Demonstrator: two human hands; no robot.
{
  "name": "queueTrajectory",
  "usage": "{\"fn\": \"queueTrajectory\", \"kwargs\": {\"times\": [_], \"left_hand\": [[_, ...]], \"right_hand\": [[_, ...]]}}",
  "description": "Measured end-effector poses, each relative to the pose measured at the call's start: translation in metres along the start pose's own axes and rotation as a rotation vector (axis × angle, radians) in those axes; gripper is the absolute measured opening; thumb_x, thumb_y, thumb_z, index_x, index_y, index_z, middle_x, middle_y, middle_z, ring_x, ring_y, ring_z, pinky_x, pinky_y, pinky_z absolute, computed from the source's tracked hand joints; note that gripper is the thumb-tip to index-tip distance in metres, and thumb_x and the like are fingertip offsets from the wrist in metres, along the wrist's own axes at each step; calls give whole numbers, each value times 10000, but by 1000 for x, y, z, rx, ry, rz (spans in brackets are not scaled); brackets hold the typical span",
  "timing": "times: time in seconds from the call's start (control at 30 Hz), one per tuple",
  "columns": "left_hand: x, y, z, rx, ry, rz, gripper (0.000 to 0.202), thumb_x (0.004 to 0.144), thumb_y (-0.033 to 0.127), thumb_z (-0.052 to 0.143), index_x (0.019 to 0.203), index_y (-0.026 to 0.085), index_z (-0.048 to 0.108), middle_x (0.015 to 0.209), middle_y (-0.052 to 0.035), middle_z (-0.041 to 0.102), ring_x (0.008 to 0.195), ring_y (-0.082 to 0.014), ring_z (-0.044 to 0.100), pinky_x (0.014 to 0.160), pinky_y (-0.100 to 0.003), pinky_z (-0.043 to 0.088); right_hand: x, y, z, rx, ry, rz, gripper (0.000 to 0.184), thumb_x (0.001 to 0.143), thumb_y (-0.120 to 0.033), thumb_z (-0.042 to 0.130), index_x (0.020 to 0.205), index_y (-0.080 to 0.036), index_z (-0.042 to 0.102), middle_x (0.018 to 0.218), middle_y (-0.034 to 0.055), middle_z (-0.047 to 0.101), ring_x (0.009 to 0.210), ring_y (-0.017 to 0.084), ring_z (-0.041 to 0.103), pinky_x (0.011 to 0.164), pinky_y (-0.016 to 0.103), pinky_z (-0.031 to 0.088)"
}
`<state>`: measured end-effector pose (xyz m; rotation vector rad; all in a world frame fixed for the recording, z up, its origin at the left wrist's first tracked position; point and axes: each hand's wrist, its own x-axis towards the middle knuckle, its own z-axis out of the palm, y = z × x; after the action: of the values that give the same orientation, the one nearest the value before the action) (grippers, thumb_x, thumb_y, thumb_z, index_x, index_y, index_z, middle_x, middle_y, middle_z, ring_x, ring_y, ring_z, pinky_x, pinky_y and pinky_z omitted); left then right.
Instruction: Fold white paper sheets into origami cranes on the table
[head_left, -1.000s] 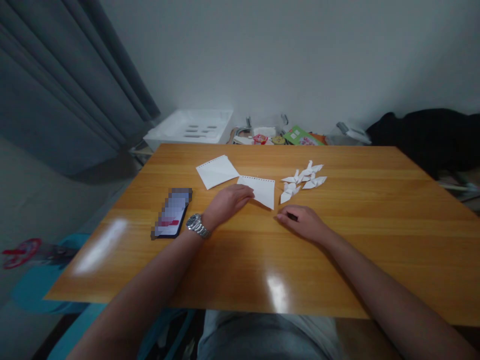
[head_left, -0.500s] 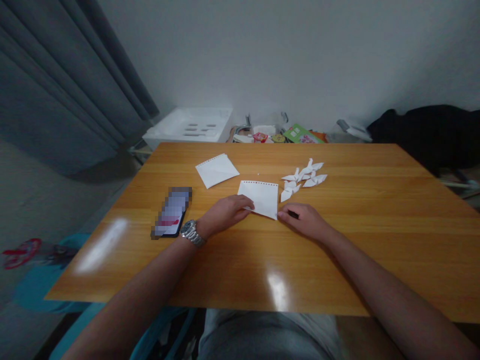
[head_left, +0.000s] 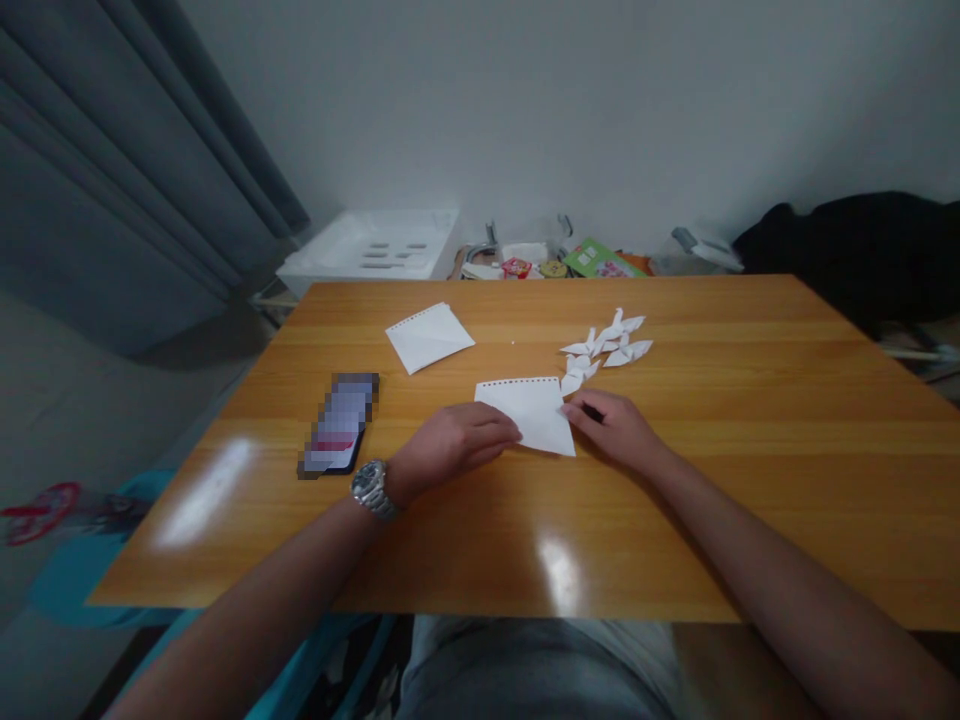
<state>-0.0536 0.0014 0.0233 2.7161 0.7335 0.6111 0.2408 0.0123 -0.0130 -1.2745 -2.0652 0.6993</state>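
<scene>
A white sheet of paper [head_left: 541,415] with a row of torn punch holes along its far edge lies in front of me. Over its left part are the fingers of my left hand [head_left: 463,442], held together and gripping the sheet; a metal watch [head_left: 370,486] is on that wrist. My right hand [head_left: 611,425] pinches the sheet's right edge between thumb and curled fingers. Just beyond it sit several folded paper birds [head_left: 600,345] in a cluster. Another hole-edged white paper [head_left: 430,338] rests farther back on the left.
A phone [head_left: 341,420] with a lit screen lies on the wooden table [head_left: 675,540], left of my left hand. Behind the table stand a white plastic tray [head_left: 375,245], a green booklet [head_left: 600,258] and small packets. Blue stools [head_left: 82,580] are at the lower left.
The sheet has come nearer to me and turned slightly. My left hand has shifted right along it, and my right hand has moved up its right edge.
</scene>
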Motion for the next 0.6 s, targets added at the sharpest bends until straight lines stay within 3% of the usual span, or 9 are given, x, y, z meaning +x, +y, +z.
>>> {"fn": "queueTrajectory", "kwargs": {"times": [0.23, 0.4, 0.6], "left_hand": [[-7, 1, 16, 22, -104, 41, 247, 1048, 303, 502, 1152, 223, 712, 1226, -98, 712, 1092, -205, 691, 956, -347, 564], [-8, -3, 20, -3, -117, -18, 292, 1029, 347, 539, 1256, 217, 669, 1276, -114, 689, 1146, -230, 672, 999, -391, 554], [5, -3, 20, 79, -68, -95, 310, 1055, 305, 460, 1295, 198, 625, 1307, -100, 665, 1196, -241, 630, 1053, -420, 511]], "right_hand": [[1, -2, 1, -48, 95, 1, 258, 932, -392, 617, 746, -220, 566, 702, 6, 564, 638, 170, 491, 614, 306, 382], [3, -3, 2, -116, 100, -145, 121, 938, -346, 635, 924, -227, 655, 923, 65, 633, 878, 234, 592, 794, 367, 471], [4, 6, 0, -194, 127, -158, 198, 955, -336, 603, 1067, -226, 725, 1020, 109, 631, 1004, 285, 602, 902, 453, 500]]}}
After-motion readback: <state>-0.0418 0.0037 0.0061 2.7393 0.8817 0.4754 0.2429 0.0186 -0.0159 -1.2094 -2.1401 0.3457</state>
